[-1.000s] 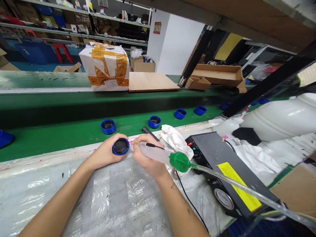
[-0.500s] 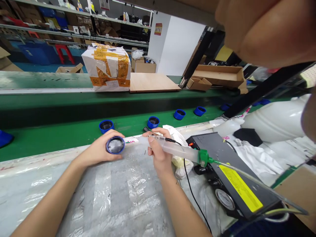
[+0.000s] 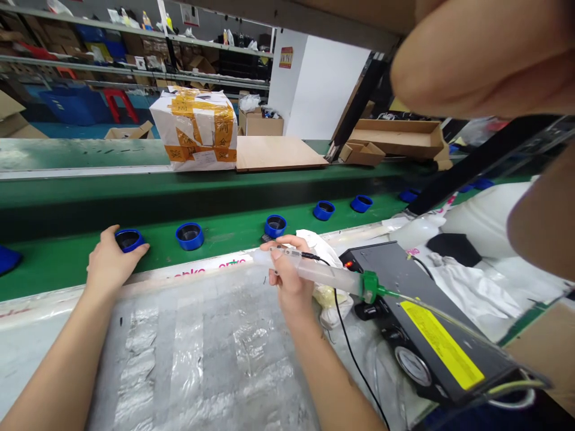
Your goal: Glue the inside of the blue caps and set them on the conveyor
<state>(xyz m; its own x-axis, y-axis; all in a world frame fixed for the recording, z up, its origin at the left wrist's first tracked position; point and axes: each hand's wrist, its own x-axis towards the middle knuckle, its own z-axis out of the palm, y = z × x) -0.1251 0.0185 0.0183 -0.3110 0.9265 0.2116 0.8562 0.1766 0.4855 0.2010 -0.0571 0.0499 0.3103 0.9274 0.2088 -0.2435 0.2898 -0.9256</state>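
We record the left hand [image 3: 112,263] at 9 o'clock, fingers curled against a round blue plastic cap [image 3: 129,240] on the green conveyor belt [image 3: 229,236]. Whether that hand grips the cap or merely rests on it, we cannot tell. Further round blue plastic caps [image 3: 189,236] sit open side up along the belt, in a line running toward 3 o'clock. A white box bound with orange tape [image 3: 193,129] stands farther off at 11 o'clock. Clear plastic sheeting [image 3: 188,359] covers the surface at 7 o'clock. At centre, the right hand [image 3: 291,278] pinches a clear plastic syringe [image 3: 323,273] between thumb and fingers, its tip toward 9 o'clock and a green plastic fitting [image 3: 369,286] at its far end. A crumpled white cloth [image 3: 321,248] lies just behind that hand. A black metal control unit with a yellow label [image 3: 431,323] sits at 4 o'clock. Another person's blurred bare arm [image 3: 485,60] crosses the view at 1 o'clock.
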